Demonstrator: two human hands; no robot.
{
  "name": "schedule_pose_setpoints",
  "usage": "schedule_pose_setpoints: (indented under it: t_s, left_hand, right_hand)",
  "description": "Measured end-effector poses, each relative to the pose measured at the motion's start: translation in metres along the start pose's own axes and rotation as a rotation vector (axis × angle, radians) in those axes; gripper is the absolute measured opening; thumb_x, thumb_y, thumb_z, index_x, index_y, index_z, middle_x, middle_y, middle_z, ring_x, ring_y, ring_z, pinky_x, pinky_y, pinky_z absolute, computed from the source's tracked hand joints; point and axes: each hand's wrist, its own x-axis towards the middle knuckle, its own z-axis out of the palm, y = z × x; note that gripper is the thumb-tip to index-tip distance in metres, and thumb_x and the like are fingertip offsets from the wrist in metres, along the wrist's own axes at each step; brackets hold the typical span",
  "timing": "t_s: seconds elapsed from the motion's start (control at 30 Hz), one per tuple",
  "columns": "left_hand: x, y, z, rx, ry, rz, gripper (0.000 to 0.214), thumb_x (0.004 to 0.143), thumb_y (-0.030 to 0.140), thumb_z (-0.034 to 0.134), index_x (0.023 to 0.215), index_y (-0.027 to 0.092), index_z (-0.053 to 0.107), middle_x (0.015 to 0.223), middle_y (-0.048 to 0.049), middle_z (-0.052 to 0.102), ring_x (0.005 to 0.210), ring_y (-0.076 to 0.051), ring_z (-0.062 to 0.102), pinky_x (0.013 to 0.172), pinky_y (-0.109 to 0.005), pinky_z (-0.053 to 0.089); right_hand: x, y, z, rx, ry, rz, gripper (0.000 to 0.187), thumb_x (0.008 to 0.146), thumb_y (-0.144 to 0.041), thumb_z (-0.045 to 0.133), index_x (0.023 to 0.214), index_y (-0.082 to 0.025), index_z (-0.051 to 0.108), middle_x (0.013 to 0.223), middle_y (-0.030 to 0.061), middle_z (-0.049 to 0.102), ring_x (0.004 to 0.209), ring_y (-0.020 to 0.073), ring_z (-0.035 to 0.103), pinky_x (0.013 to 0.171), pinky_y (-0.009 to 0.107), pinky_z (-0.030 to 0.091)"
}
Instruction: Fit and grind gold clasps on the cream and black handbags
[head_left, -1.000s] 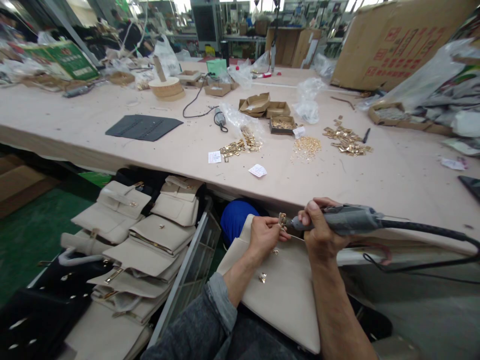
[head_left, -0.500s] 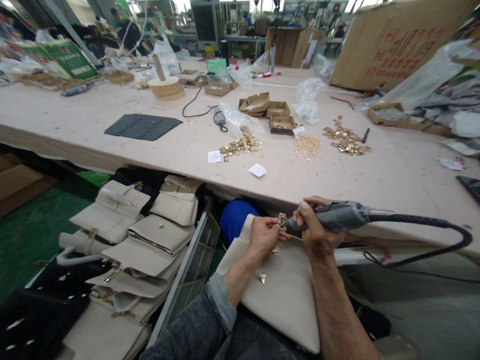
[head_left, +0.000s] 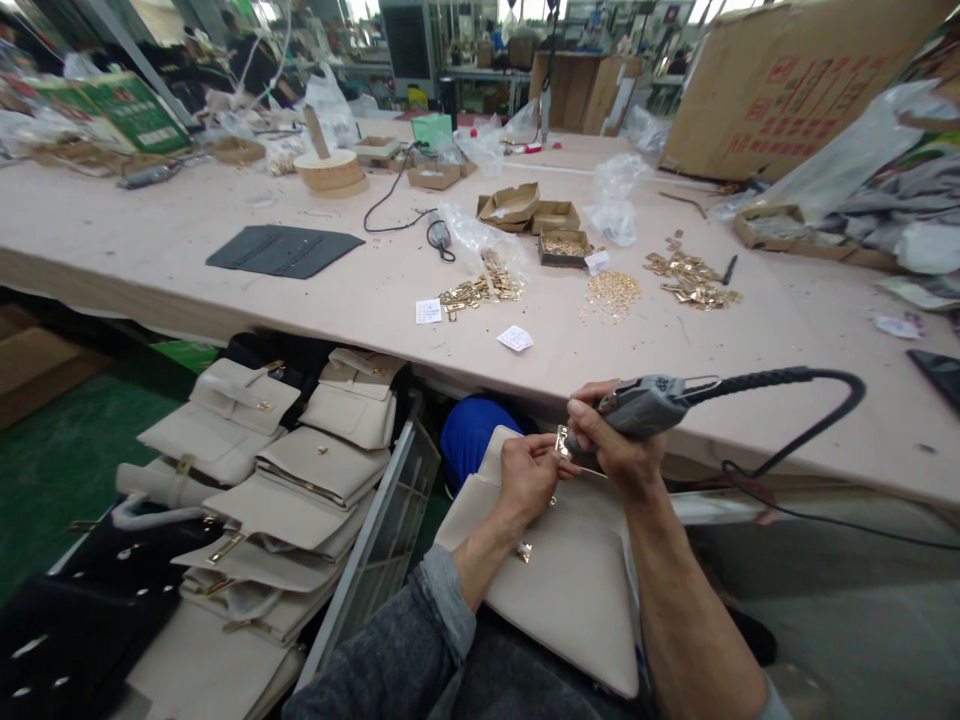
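Note:
A beige bag (head_left: 559,600) lies on my lap with its flap end towards the table. My left hand (head_left: 525,482) is closed over its upper part, thumb and fingers pinching a small gold metal fitting (head_left: 562,440). Wrapped around a grey electric screwdriver (head_left: 646,405), my right hand (head_left: 621,448) brings its tip against or very near the fitting; the exact contact is hidden by fingers. Lower on the bag sits a gold clasp (head_left: 524,552), with a smaller gold piece (head_left: 553,501) above it.
Stacked beige bags (head_left: 315,500) and black pieces (head_left: 67,640) lie at left beside a grey crate (head_left: 375,540). On the table (head_left: 375,310) are gold plates (head_left: 694,275), small gold parts (head_left: 615,292), cardboard trays (head_left: 555,217) and a black sheet (head_left: 285,250). The screwdriver's cable (head_left: 817,430) loops right.
The screwdriver's rear end has swung left and upwards, tilting the tool more steeply, and its cable loop has shifted left with it. My left hand stays nearly in place on the fitting, which is slightly turned.

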Motion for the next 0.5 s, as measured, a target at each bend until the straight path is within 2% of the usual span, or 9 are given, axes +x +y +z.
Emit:
schedule_pose_setpoints:
  t_s: [0.1,0.5]
  left_hand:
    - [-0.003,-0.002,-0.002,-0.025,-0.015,0.02,0.024,0.084,0.022,0.07,0.101,0.008,0.079,0.082,-0.0107,0.078,0.066,-0.02,0.078,0.059,-0.023,0.062]
    - [-0.01,-0.003,-0.006,-0.073,-0.026,0.031,0.028,0.084,0.026,0.073,0.104,0.007,0.077,0.086,-0.012,0.078,0.065,-0.019,0.077,0.062,-0.025,0.063]
  right_hand:
    - [0.003,-0.001,0.001,0.017,-0.047,-0.009,0.017,0.078,-0.026,0.083,0.085,-0.017,0.071,0.061,-0.0016,0.06,0.041,0.0103,0.049,0.039,0.024,0.041]
    - [-0.001,-0.007,0.014,-0.028,0.134,-0.037,0.017,0.08,-0.029,0.08,0.082,-0.017,0.069,0.055,-0.0027,0.055,0.041,0.0111,0.05,0.041,0.026,0.045]
